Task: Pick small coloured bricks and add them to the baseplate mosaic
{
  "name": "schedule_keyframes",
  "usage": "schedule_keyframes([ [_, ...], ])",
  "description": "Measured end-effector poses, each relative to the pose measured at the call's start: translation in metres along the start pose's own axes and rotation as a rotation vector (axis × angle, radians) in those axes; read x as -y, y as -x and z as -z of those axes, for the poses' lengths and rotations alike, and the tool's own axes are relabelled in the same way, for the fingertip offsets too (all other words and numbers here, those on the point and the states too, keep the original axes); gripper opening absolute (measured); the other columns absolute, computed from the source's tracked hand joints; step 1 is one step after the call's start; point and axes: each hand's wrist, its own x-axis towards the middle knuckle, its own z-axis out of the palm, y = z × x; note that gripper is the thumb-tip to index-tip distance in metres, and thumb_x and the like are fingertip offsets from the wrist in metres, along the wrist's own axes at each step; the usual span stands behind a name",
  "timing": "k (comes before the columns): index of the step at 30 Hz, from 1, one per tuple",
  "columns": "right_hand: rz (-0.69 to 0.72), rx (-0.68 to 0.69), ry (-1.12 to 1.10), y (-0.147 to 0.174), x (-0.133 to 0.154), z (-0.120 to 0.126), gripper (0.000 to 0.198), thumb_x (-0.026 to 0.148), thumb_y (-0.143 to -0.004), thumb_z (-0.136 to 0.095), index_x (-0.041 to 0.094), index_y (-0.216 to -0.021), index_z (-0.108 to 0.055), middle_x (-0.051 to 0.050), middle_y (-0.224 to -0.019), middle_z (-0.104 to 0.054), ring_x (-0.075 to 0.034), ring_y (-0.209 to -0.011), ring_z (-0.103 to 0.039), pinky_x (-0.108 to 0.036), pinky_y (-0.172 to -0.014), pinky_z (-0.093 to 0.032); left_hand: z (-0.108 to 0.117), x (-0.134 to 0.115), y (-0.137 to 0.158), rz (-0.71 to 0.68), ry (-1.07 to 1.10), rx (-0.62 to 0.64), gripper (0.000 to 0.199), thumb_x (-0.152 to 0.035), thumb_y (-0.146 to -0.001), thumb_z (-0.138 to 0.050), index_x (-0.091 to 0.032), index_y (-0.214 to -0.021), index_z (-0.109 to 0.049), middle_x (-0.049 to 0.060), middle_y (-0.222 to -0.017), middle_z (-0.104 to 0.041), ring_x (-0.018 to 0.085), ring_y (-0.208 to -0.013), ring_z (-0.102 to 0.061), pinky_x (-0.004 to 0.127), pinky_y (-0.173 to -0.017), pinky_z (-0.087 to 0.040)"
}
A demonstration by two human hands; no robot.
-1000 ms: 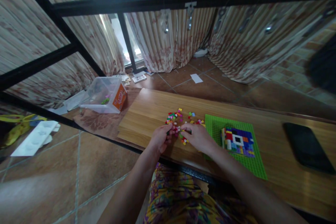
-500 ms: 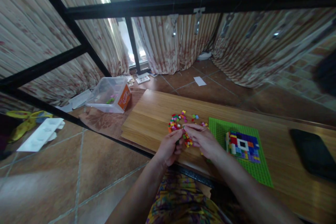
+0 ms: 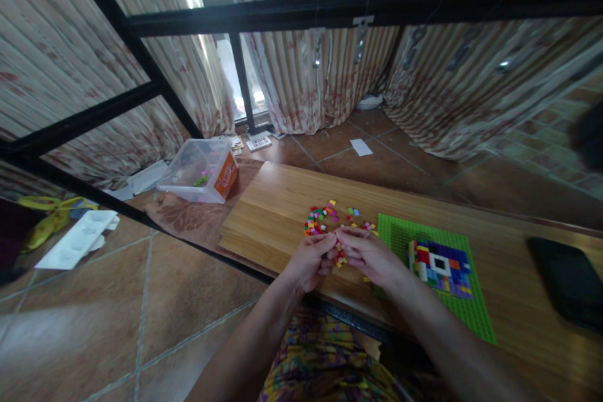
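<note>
My left hand and my right hand meet fingertip to fingertip just above a low wooden table, pinching something small between them; what it is I cannot make out. Right behind the fingers lies a scatter of several small coloured bricks. To the right of my right hand lies a green baseplate carrying a flat multicoloured brick square with a white ring and dark centre.
A black phone lies at the table's right end. On the floor to the left stand a clear plastic box with an orange label and a white tray. Black metal bars cross overhead; curtains hang behind.
Both hands have drawn back from the brick pile toward me and come together, fingertips touching. The view has shifted slightly.
</note>
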Motion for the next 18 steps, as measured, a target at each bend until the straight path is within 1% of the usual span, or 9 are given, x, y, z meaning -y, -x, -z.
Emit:
schedule_keyframes([
  [2,-0.029,0.033,-0.093,-0.004,0.002,0.002,0.028,0.036,-0.062,-0.076,0.017,-0.068,-0.056,0.011,-0.046,-0.031,-0.001,-0.039,-0.017,-0.016,-0.036,-0.012,0.002,-0.003,-0.003,-0.003,-0.042,0.001,0.036,-0.043,-0.062,-0.073,-0.015,-0.07,-0.051,-0.008,-0.051,-0.039,0.0,-0.037,-0.022,0.015,-0.037,-0.008],
  [4,-0.005,0.029,-0.112,-0.01,0.006,0.004,0.026,0.034,-0.063,-0.074,0.017,-0.068,-0.055,0.009,-0.05,-0.036,-0.002,-0.041,-0.02,-0.015,-0.036,-0.014,0.004,-0.005,-0.007,-0.026,-0.132,-0.061,0.037,-0.044,-0.061,-0.072,-0.015,-0.069,-0.052,-0.008,-0.05,-0.039,0.0,-0.037,-0.023,0.016,-0.037,-0.009],
  [5,0.032,0.007,-0.073,-0.014,0.008,0.006,0.025,0.034,-0.065,-0.072,0.017,-0.069,-0.055,0.008,-0.053,-0.04,-0.002,-0.041,-0.023,-0.015,-0.036,-0.017,0.005,-0.005,-0.009,-0.046,-0.186,-0.112,0.036,-0.045,-0.061,-0.071,-0.015,-0.068,-0.053,-0.008,-0.049,-0.039,0.001,-0.036,-0.023,0.016,-0.036,-0.01],
  [7,0.123,-0.063,0.072,-0.023,0.013,0.009,0.021,0.036,-0.068,-0.065,0.017,-0.071,-0.055,0.004,-0.06,-0.049,-0.003,-0.043,-0.029,-0.016,-0.037,-0.022,0.006,-0.005,-0.015,-0.09,-0.28,-0.219,0.034,-0.045,-0.064,-0.067,-0.015,-0.064,-0.053,-0.007,-0.047,-0.041,0.002,-0.036,-0.026,0.017,-0.036,-0.013],
  [9,0.192,-0.121,0.227,-0.035,0.017,0.013,0.018,0.036,-0.068,-0.057,0.018,-0.071,-0.054,0.001,-0.065,-0.055,-0.005,-0.045,-0.035,-0.018,-0.039,-0.027,0.007,-0.005,-0.022,-0.128,-0.328,-0.301,0.029,-0.041,-0.066,-0.065,-0.015,-0.06,-0.053,-0.006,-0.046,-0.044,0.003,-0.036,-0.03,0.018,-0.037,-0.017],
  [12,0.231,-0.155,0.393,-0.055,0.02,0.017,0.014,0.032,-0.067,-0.051,0.019,-0.068,-0.055,0.001,-0.062,-0.056,-0.008,-0.046,-0.04,-0.02,-0.04,-0.029,0.01,-0.005,-0.033,-0.173,-0.365,-0.379,0.018,-0.029,-0.066,-0.065,-0.015,-0.059,-0.056,-0.004,-0.046,-0.048,0.005,-0.039,-0.038,0.018,-0.04,-0.025],
  [14,0.256,-0.178,0.542,-0.068,0.02,0.018,0.013,0.03,-0.067,-0.051,0.019,-0.069,-0.058,0.001,-0.059,-0.057,-0.01,-0.048,-0.044,-0.021,-0.043,-0.032,0.012,-0.005,-0.039,-0.192,-0.38,-0.407,0.011,-0.024,-0.065,-0.064,-0.015,-0.061,-0.06,-0.004,-0.046,-0.05,0.007,-0.043,-0.042,0.019,-0.042,-0.03],
  [16,0.29,-0.191,0.713,-0.078,0.022,0.018,0.012,0.026,-0.066,-0.055,0.019,-0.072,-0.063,0.0,-0.064,-0.061,-0.013,-0.058,-0.051,-0.023,-0.052,-0.038,0.014,-0.006,-0.041,-0.203,-0.381,-0.422,0.007,-0.022,-0.064,-0.063,-0.016,-0.063,-0.064,-0.003,-0.046,-0.052,0.008,-0.045,-0.045,0.019,-0.044,-0.032],
  [18,0.322,-0.188,0.878,-0.086,0.025,0.017,0.014,0.021,-0.064,-0.059,0.021,-0.075,-0.067,-0.002,-0.075,-0.067,-0.016,-0.073,-0.057,-0.026,-0.067,-0.041,0.014,-0.007,-0.039,-0.214,-0.37,-0.434,0.007,-0.022,-0.065,-0.062,-0.016,-0.068,-0.066,-0.003,-0.047,-0.053,0.009,-0.047,-0.047,0.019,-0.045,-0.034],
])
